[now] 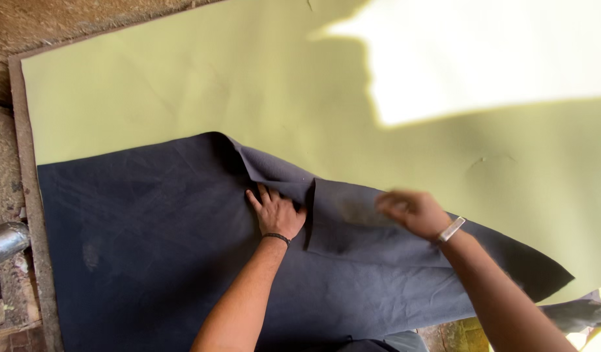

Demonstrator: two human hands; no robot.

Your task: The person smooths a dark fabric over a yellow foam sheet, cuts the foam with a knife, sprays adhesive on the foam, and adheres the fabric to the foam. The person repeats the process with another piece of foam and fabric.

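On the pale green sheet [183, 85], the dark cloth [150, 241] lies spread, left hand [276, 214] pressing flat and open at its fold while the blurred right hand [411, 212] pinches a flap, which could crease or drag askew if pulled too hard.

A dark blue-grey cloth [150, 261] looks matt, soft and slightly fuzzy, like felt, with faint creases and a folded-over flap. Under it lies a pale yellow-green sheet [183, 85], matt and smooth, with a few shallow wrinkles; whether it is paper, foam or cloth cannot be told. The left hand [276, 214] wears a thin dark cord band, the right hand [411, 212] a pale, smooth strap. At the left edge sit rough brown earth [4, 169] and a dull, shiny metal pipe [4, 242].
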